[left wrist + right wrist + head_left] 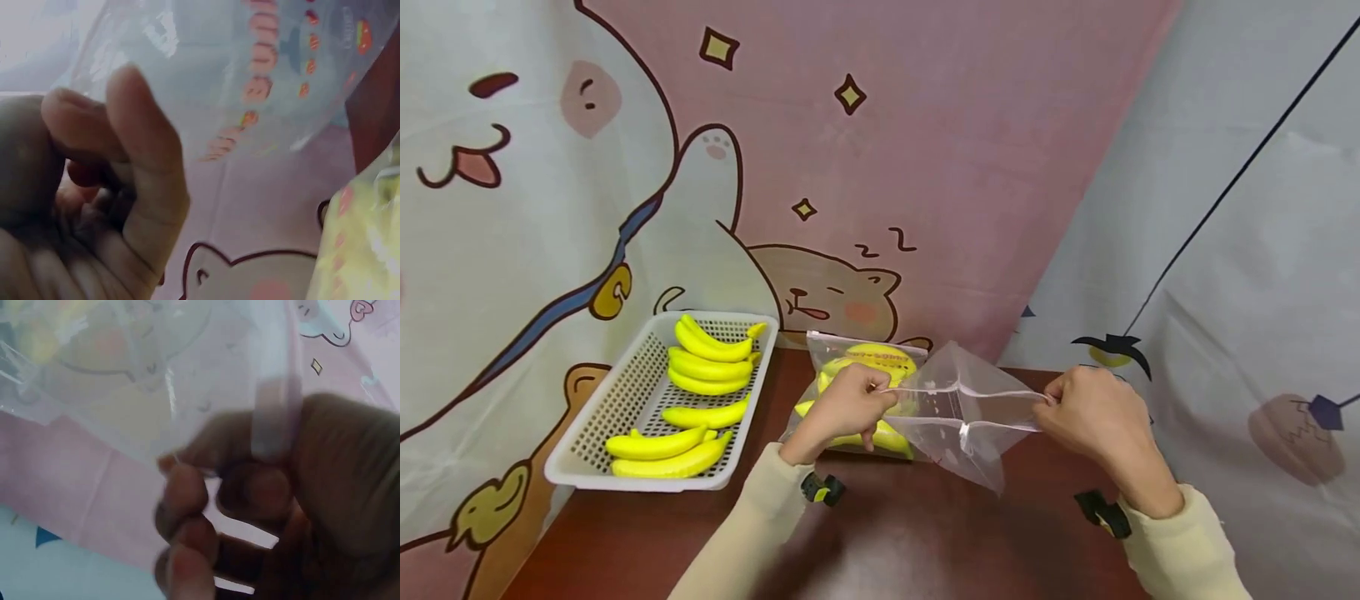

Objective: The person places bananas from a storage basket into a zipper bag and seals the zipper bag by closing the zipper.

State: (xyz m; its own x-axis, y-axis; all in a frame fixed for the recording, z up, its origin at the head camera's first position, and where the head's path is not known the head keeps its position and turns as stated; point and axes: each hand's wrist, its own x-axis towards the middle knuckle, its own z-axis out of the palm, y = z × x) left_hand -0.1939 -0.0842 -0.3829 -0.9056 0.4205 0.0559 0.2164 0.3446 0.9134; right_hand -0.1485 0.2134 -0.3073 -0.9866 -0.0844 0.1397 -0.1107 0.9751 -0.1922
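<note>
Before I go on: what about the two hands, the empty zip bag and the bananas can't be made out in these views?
- Head view: how many bananas the filled bag holds; the left hand and the clear bag cover it.
- Head view: both hands' fingertips, turned away; the right hand shows its back.
- Left wrist view: the bag's printed wording, blurred.
- Right wrist view: whether the zip strip is sealed; close and out of focus.
- Wrist views: the basket is out of frame.

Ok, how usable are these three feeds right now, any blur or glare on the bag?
Head view: sharp and evenly lit, with bent edges; both the left hand and right hand pinch the clear bag, bananas in the basket crisp. Left wrist view: dim, soft, fingers out of focus, pale sheen on the plastic. Right wrist view: blurred fingers, bag washed out.
</note>
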